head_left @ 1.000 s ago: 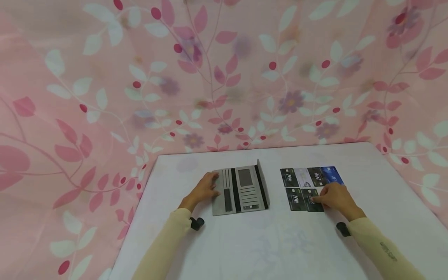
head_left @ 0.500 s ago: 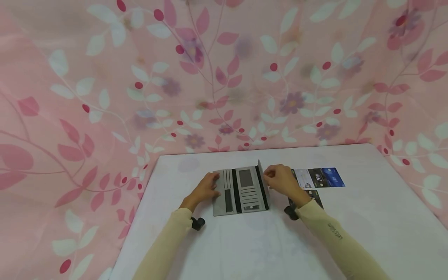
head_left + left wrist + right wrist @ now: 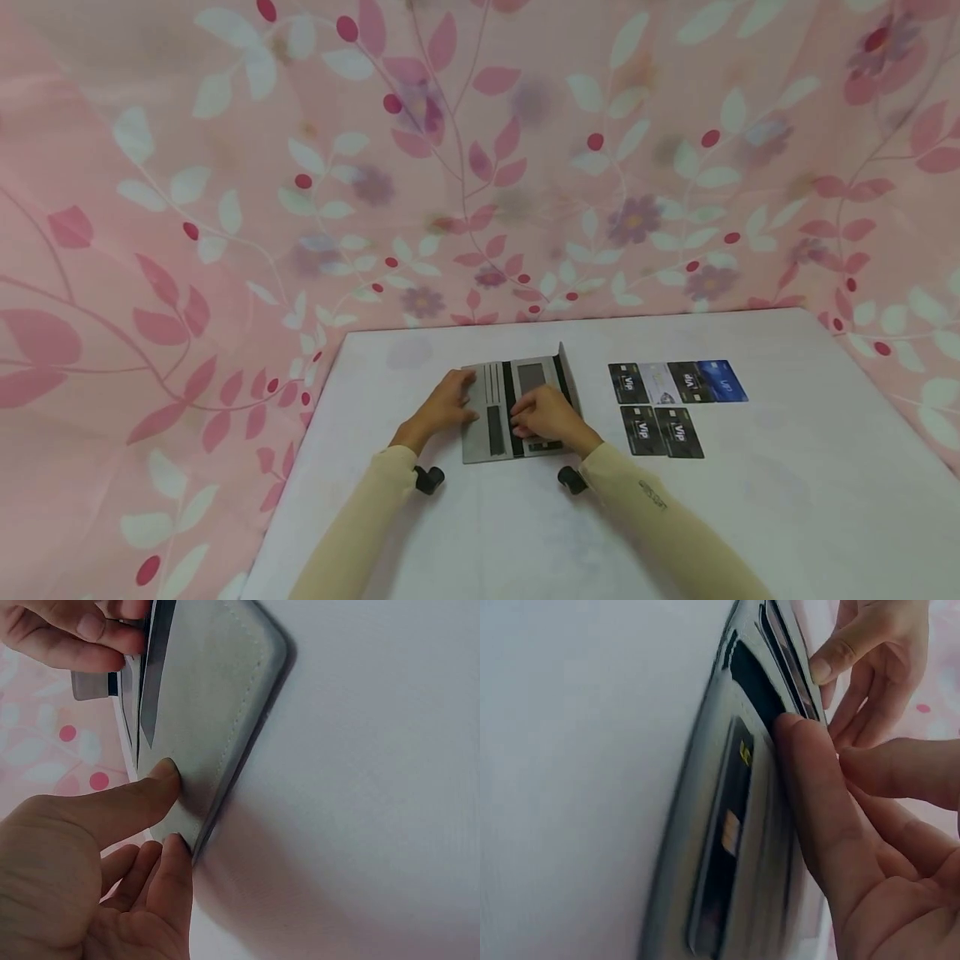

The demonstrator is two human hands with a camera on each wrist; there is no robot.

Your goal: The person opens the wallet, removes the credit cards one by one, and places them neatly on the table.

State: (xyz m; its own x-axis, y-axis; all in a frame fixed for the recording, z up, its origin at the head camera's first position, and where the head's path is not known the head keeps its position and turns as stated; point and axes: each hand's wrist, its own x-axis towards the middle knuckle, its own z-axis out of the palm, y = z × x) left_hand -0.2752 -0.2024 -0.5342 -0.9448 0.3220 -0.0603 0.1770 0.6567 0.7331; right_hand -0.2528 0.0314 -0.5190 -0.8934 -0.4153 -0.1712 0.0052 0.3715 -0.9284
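Observation:
A grey trifold wallet point(image 3: 477, 442) lies unfolded, its far right flap standing up. My left hand point(image 3: 442, 408) grips its left edge; in the left wrist view the thumb point(image 3: 142, 796) presses on the panel while a fingertip sits at the rim. My right hand point(image 3: 546, 415) is over the right panel. In the right wrist view its index finger point(image 3: 817, 795) reaches to the dark strip at the fold, the thumb point(image 3: 900, 772) apart from it and nothing between. A dark card with a gold chip point(image 3: 729, 832) shows in a slot of that panel.
Right of the wallet, cards lie in two rows: a black card point(image 3: 628, 383), a silver card point(image 3: 658, 384), another black one and a blue card point(image 3: 722, 382) behind, two black VIP cards point(image 3: 679, 433) in front. Pink floral cloth point(image 3: 480, 167) rises behind the white table point(image 3: 510, 533).
My right hand has left the front-row cards, moved left past the upright flap and come down over the wallet's right panel. The left hand has stayed at the left edge.

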